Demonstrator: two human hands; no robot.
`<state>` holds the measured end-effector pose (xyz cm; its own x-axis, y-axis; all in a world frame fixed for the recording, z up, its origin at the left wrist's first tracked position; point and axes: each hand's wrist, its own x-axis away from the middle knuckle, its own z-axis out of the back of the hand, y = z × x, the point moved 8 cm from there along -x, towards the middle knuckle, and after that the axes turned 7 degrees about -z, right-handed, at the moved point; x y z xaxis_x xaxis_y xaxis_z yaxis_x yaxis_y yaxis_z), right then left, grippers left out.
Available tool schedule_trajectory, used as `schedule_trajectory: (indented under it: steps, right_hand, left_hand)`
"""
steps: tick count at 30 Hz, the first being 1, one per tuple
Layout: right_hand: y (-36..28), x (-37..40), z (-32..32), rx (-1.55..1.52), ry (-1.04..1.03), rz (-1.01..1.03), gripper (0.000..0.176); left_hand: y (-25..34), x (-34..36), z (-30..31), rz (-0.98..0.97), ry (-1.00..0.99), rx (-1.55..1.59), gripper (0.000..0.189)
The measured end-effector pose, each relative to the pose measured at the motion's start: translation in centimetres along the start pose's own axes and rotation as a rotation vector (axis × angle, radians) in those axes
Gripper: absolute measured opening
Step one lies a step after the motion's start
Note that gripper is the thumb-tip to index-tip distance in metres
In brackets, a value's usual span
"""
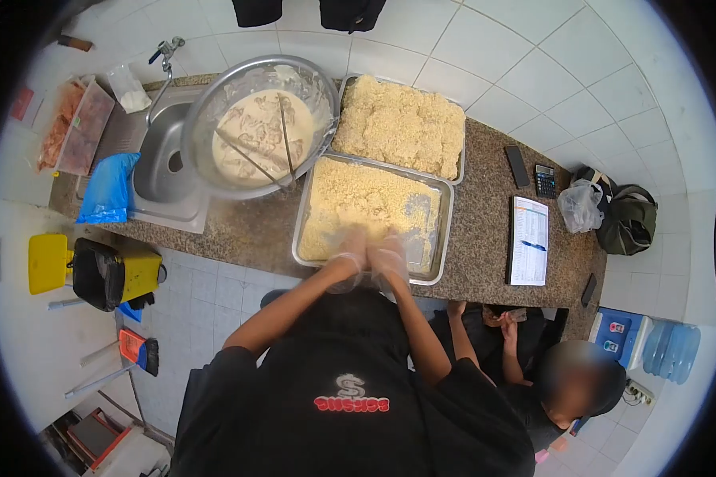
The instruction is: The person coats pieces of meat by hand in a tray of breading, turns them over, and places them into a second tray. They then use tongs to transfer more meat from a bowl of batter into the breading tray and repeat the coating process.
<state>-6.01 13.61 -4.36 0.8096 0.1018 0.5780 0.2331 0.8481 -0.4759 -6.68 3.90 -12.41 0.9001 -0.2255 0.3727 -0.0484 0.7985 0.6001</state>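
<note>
Both my hands wear clear plastic gloves and are at the front half of a metal tray (447, 230) of yellow crumbs (334, 203). My left hand (348, 256) presses into the crumbs near the tray's front edge. Close beside it, my right hand (387, 256) touches the crumbs too. Motion blur and crumbs hide the fingers of both hands, so I cannot make out what they hold. Behind this tray is a second tray (460, 143) heaped with crumb-coated pieces (402, 123). To the left stands a large metal bowl (195, 143) of pale batter with meat pieces (250, 131) and metal tongs (285, 131).
A sink (163, 171), a blue bag (110, 189) and a plastic box of raw meat (85, 131) are at the left. On the right counter lie an open notebook (527, 246), a calculator (545, 181) and a phone (516, 165). A person (525, 350) sits at the right.
</note>
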Motion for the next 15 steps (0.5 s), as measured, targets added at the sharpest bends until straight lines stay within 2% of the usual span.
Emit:
schedule_trajectory:
  steps: [1, 3, 4, 6, 7, 8, 10, 12, 13, 15]
  right_hand:
    - [1.4, -1.8, -1.4, -0.007, 0.004, -0.002, 0.050]
    - [7.7, -7.6, -3.8, -0.393, 0.256, -0.139, 0.044]
    - [10.8, -10.0, -5.0, -0.399, 0.264, -0.145, 0.044]
    - [12.2, -12.7, -5.0, -0.272, 0.232, 0.352, 0.044]
    - [14.8, -13.0, -4.2, -0.301, 0.278, -0.091, 0.041]
    - [14.3, -12.5, -2.9, -0.309, 0.283, -0.100, 0.041]
    - [6.9, -8.0, 2.5, -0.405, 0.098, 0.068, 0.045]
    - [4.4, -6.9, 4.8, -0.438, 0.172, 0.065, 0.046]
    - [3.8, -6.7, 6.0, -0.460, 0.241, 0.070, 0.047]
    - [3.4, -7.3, 7.7, -0.349, 0.234, 0.030, 0.048]
  left_hand:
    - [1.1, 0.1, 0.5, -0.005, -0.003, -0.006, 0.058]
    - [2.8, 0.4, 2.1, 0.015, 0.064, 0.250, 0.059]
    - [2.9, 0.3, 1.6, 0.006, 0.057, 0.246, 0.059]
    - [3.5, 0.1, 2.2, -0.174, 0.274, 0.349, 0.060]
    - [3.8, 0.5, 3.4, -0.181, 0.267, 0.346, 0.060]
    - [4.2, 1.2, 5.2, -0.237, 0.289, 0.235, 0.055]
    - [4.1, 1.1, 6.5, -0.301, 0.296, 0.119, 0.049]
    - [4.8, 1.0, 7.0, -0.540, 0.594, -0.285, 0.045]
    - [2.9, -0.1, 4.7, -0.543, 0.590, -0.286, 0.045]
    - [-2.6, -3.8, -2.7, -0.315, 0.200, -0.296, 0.048]
